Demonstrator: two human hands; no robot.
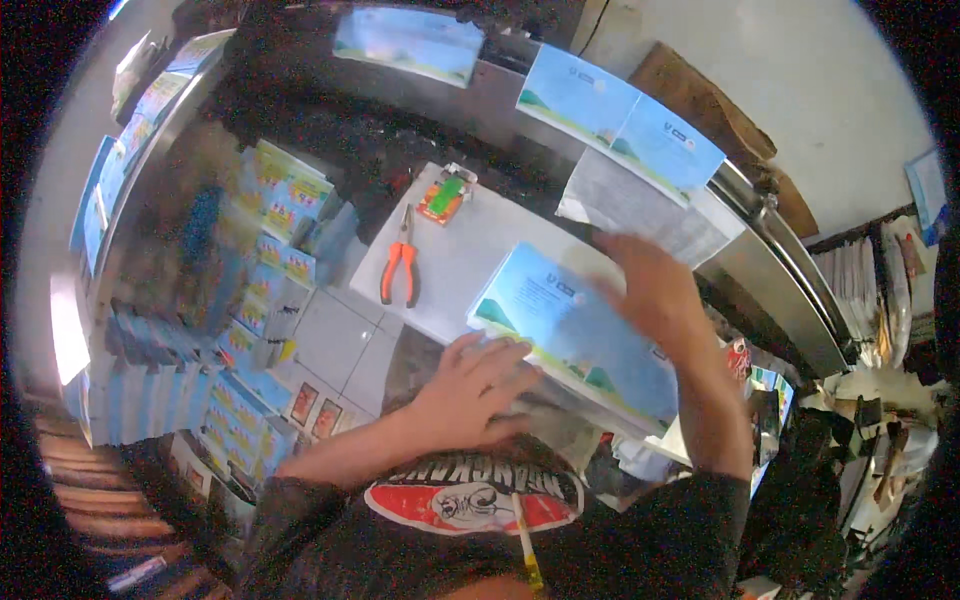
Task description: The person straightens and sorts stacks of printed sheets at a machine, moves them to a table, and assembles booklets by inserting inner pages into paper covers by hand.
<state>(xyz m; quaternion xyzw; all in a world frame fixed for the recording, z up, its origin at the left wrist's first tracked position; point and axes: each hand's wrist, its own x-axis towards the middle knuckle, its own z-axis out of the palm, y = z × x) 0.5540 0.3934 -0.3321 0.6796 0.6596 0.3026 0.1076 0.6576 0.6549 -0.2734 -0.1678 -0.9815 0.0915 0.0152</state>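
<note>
A light-blue printed booklet or stack of sheets (545,310), with green hills along its lower edge, lies on a white-topped table (465,250). My left hand (480,392) is at its near left edge, fingers spread and fingertips at the paper. Over its far side hovers my right hand (655,290); motion smears the fingers, so their grip is unclear. Left of the booklet rests a pair of long-nose pliers (401,262) with orange and black handles. Beyond the pliers, near the far corner, sits a small orange and green pack (446,198).
Several piles of colourful printed booklets (255,330) stand on the tiled floor (345,340) at left. More blue sheets (620,125) lie along a metal ledge at the far right, beside brown cardboard (700,95). Stacked papers (870,290) fill the right side.
</note>
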